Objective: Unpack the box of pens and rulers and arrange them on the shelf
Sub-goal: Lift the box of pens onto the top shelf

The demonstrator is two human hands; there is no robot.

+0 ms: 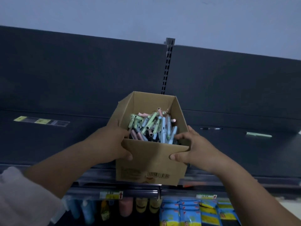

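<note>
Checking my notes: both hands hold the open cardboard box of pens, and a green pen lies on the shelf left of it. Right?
Not quite: the head view shows the green pen lying on the shelf right of the cardboard box, not left. The left hand and right hand do hold that open box of pens.

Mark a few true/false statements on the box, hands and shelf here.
1. The left hand and the right hand both grip the cardboard box. True.
2. The box is empty. False: it holds a heap of pastel pens.
3. A green pen lies on the dark shelf, right of the box. True.
4. The box top is taped shut. False: it is open.
</note>
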